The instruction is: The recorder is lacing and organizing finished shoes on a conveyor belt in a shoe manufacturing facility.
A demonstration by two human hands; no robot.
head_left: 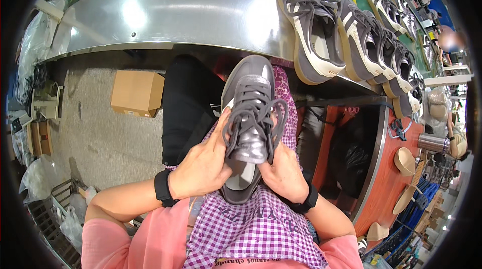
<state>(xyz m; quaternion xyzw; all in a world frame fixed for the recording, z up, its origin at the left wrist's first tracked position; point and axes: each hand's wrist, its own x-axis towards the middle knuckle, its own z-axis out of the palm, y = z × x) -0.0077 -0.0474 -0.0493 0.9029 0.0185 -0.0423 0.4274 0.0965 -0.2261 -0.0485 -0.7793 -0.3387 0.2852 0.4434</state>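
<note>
While held over a purple checked apron [261, 229] in the lap, the grey suede sneaker [248, 128] points away; left hand [203, 166] and right hand [283, 171] pinch its tongue and laces. Matching sneakers [346, 43] line the curved steel conveyor [165, 13].

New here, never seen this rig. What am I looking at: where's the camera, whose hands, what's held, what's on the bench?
One picture, from a fisheye camera on a person's head looking down, so straight edges bend. No robot: two bare hands. The left hand and right hand both grip a grey laced sneaker over a purple checked apron. Ahead, a curved metal bench carries a row of matching grey sneakers. A cardboard box sits on the floor below.
</note>
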